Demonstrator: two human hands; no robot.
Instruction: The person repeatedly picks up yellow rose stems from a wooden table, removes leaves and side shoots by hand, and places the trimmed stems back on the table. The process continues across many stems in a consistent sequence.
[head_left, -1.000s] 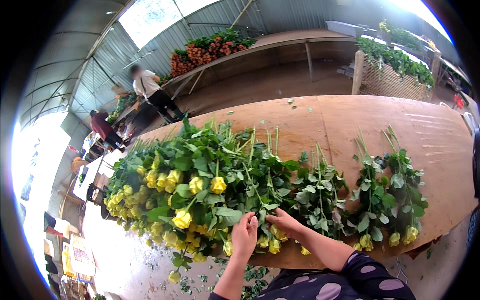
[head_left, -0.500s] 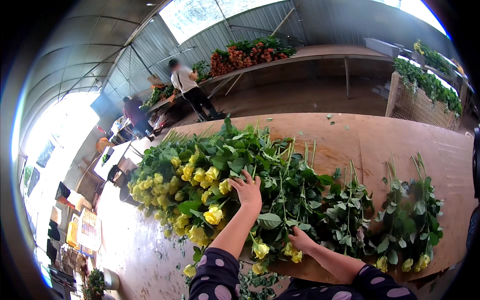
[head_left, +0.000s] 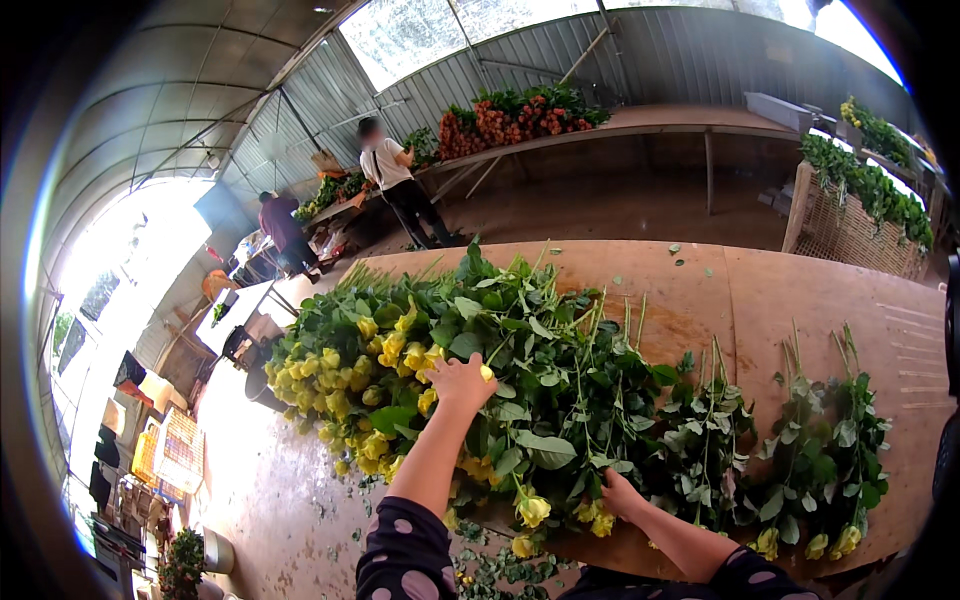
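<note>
A large heap of yellow roses (head_left: 335, 375) with leafy green stems lies across the left part of the wooden table. My left hand (head_left: 462, 382) reaches over the heap, fingers spread among the blooms, a single yellow rose (head_left: 487, 373) beside its fingers. Lower and to the right, my right hand (head_left: 622, 497) is closed at the leafy stems just above a few yellow roses (head_left: 597, 520); its fingertips are partly hidden by leaves. Another yellow rose (head_left: 533, 511) hangs at the near edge between my arms.
Smaller rows of roses (head_left: 845, 450) lie to the right on the wooden table (head_left: 680, 290). Beyond it, orange-red roses (head_left: 515, 120) are piled on a long bench, with two people (head_left: 400, 180) nearby. A woven crate (head_left: 850, 225) with greenery stands far right. Leaves litter the floor.
My left hand has shifted a little left and its fingers have drawn in somewhat over the yellow blooms. My right hand stays at the same stems. The whole view has tilted slightly.
</note>
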